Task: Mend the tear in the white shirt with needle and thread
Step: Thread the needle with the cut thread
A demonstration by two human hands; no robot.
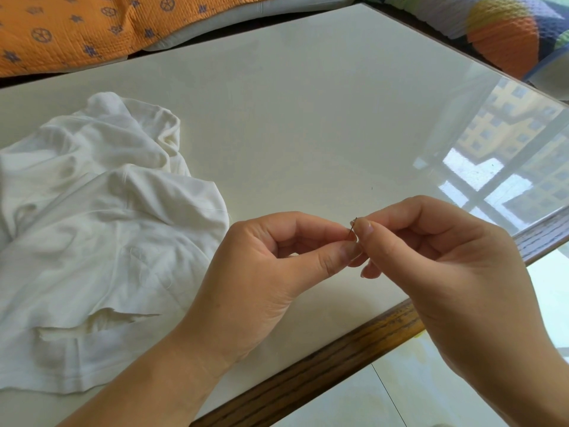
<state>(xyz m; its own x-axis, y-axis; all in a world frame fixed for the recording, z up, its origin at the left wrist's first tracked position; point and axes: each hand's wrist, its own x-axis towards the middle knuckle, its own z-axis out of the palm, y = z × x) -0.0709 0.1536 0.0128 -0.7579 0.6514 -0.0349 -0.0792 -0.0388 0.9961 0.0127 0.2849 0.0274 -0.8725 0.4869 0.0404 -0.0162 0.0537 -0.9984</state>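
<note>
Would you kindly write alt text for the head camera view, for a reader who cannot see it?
A left hand and a right hand pinch a thin dark needle between their fingertips above a glossy cream table. A crumpled white shirt with an open tear lies on the table's left side.

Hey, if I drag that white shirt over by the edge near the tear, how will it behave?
The white shirt lies crumpled in soft folds, so it will probably flop, not hold shape. The table looks glossy, so it likely slides easily. The tear gapes with a ragged edge; pulling there may widen it.
</note>
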